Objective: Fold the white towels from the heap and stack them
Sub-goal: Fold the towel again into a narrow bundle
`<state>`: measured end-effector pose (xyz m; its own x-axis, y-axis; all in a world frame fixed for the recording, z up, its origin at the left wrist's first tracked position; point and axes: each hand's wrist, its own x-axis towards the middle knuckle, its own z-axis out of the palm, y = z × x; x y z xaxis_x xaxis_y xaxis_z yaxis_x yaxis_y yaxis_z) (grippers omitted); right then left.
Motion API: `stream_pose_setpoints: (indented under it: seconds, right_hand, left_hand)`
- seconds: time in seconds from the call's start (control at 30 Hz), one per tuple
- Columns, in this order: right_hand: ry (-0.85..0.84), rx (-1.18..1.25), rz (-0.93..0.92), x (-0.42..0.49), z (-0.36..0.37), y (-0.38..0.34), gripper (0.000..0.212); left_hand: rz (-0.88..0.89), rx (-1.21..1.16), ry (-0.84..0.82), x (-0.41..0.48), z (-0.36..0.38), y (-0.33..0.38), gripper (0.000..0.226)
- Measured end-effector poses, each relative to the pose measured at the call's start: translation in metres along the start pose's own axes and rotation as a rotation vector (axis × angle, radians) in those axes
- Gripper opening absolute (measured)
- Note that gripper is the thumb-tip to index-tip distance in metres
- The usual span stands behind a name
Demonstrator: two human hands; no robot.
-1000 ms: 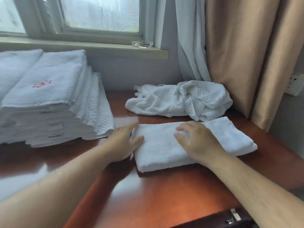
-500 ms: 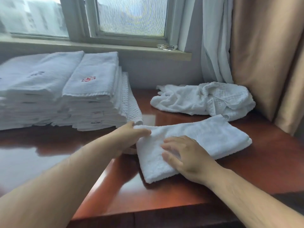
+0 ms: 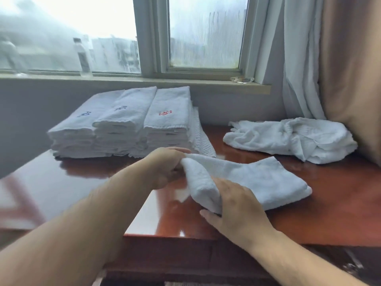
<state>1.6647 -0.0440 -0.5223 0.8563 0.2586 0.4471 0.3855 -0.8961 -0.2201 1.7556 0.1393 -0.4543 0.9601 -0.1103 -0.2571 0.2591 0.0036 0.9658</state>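
The folded towel (image 3: pixel 257 180) lay on the red-brown table (image 3: pixel 340 203), near the front edge, and its left end was lifted up a little. The left hand (image 3: pixel 167 168) gripped that far left end. Its fingers were curled around the cloth, and the tips were hidden behind the towel. The right hand (image 3: pixel 237 207) held the near left corner. The thumb stuck out under the edge of the cloth, and the hand seemed to pinch the corner, but the fingertips were hard to see against the white. Both arms ran off the bottom of the picture.

Behind the left hand stood the stacks of folded towels (image 3: pixel 123 129), three side by side. The top ones had small marks sewn on, one red and two blue, too blurry to read. The hand covered the bottom right part of the stacks. The heap (image 3: pixel 288 139) of loose towels lay at the back right of the table, against the brown curtain (image 3: pixel 350 79). How many towels were in it could not be told. A small clear dish (image 3: pixel 242 79) sat on the window sill (image 3: pixel 144 82).
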Motion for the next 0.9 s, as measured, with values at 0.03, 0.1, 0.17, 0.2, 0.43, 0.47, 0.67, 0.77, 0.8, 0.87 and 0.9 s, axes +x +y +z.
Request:
stream_pose_setpoints:
  seconds: [0.03,0.1,0.17,0.2,0.43,0.47,0.67,0.77,0.8,0.87,0.9]
  right_hand:
    - [0.084,0.004,-0.015,0.002,-0.001,-0.005,0.062]
    - [0.217,0.033,-0.034,0.006,-0.008,-0.013,0.044]
    - [0.233,0.109,-0.013,0.013,-0.020,-0.017,0.038]
    - [0.212,0.157,-0.003,0.017,-0.028,-0.018,0.037]
    - [0.161,0.429,-0.001,0.059,-0.086,-0.026,0.020]
    - [0.163,0.487,0.005,0.066,-0.095,-0.028,0.011]
    - [0.141,1.028,0.111,0.105,-0.136,-0.048,0.014]
    - [0.140,1.217,0.112,0.127,-0.150,-0.066,0.017]
    - [0.131,1.280,0.097,0.133,-0.154,-0.071,0.018]
    - [0.110,1.385,0.062,0.145,-0.160,-0.080,0.021]
    - [0.101,1.412,0.045,0.150,-0.163,-0.083,0.022]
  left_hand:
    - [0.016,-0.023,-0.006,-0.007,-0.004,0.005,0.023]
    - [0.059,-0.052,-0.016,-0.020,-0.014,0.014,0.020]
    - [0.108,-0.072,-0.018,-0.030,-0.025,0.021,0.019]
    - [0.119,-0.081,-0.023,-0.036,-0.030,0.025,0.016]
    - [0.243,-0.256,0.000,-0.065,-0.046,0.048,0.049]
    - [0.301,-0.206,0.006,-0.070,-0.046,0.049,0.058]
    - [0.495,-0.019,-0.128,-0.084,-0.061,0.049,0.094]
    - [0.532,-0.053,-0.226,-0.088,-0.067,0.045,0.075]
    - [0.555,-0.066,-0.251,-0.089,-0.070,0.045,0.067]
    - [0.591,-0.053,-0.299,-0.092,-0.076,0.045,0.051]
    - [0.583,-0.046,-0.311,-0.095,-0.080,0.045,0.042]
